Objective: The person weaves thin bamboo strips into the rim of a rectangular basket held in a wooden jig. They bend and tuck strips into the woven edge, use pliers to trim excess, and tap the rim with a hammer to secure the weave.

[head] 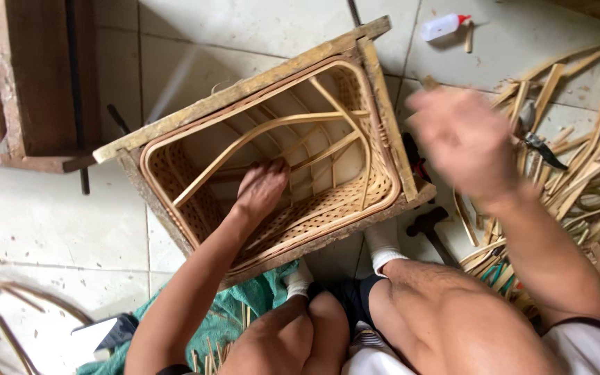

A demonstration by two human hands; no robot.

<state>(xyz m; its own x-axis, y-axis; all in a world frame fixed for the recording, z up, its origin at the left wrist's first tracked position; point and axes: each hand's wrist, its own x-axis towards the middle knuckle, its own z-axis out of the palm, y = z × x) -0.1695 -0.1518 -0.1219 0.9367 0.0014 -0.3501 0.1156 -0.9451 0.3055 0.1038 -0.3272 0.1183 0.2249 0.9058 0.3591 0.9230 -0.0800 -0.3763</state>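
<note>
Meanwhile, my left hand (pixel 262 189) presses flat inside the rattan basket (pixel 355 198) at frame centre, its long axis running lower-left to upper-right; my right hand (pixel 463 142), blurred, hovers empty right of it.

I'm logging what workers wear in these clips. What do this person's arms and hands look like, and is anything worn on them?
Both arms are bare from the upper arm down. The left hand and right hand wear no gloves, and no rings, watch or bracelet can be made out; the right hand is motion-blurred, so small items cannot be ruled out. A white short sleeve with a dark edge covers the right upper arm.
</note>
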